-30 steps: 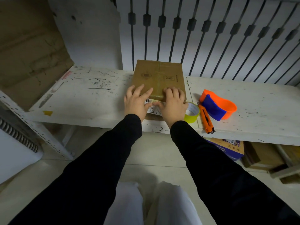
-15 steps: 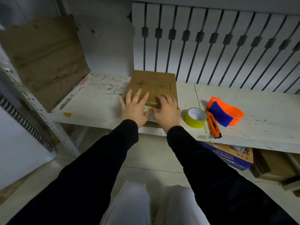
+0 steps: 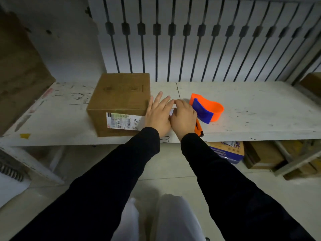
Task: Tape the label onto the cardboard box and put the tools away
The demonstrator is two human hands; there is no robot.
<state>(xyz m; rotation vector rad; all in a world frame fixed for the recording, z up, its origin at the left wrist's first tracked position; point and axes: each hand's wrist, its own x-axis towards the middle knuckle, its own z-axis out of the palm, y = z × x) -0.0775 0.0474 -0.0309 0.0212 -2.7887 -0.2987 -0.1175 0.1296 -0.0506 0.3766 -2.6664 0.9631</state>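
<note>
The brown cardboard box [image 3: 119, 94] stands on the white shelf [image 3: 251, 115], with the printed label [image 3: 125, 121] on its front face. Both hands are just right of the box. My left hand [image 3: 159, 115] is flat with fingers spread, beside the box's right side and touching my right hand. My right hand [image 3: 183, 117] curls over the tape roll [image 3: 172, 111], of which only a pale sliver shows between the hands. The orange utility knife [image 3: 199, 128] pokes out from under my right hand. The orange and blue tape dispenser [image 3: 206, 110] lies just right of it.
A barred white panel [image 3: 191, 40] backs the shelf. Flat cardboard [image 3: 19, 66] leans at the left. Below the shelf sit a blue printed carton [image 3: 227, 152] and brown boxes [image 3: 264, 153]. Another box corner [image 3: 312, 82] shows at the far right.
Both hands left the label on the box's front and moved right onto the tape roll, which is now covered. The view shifted, so the box appears further left.
</note>
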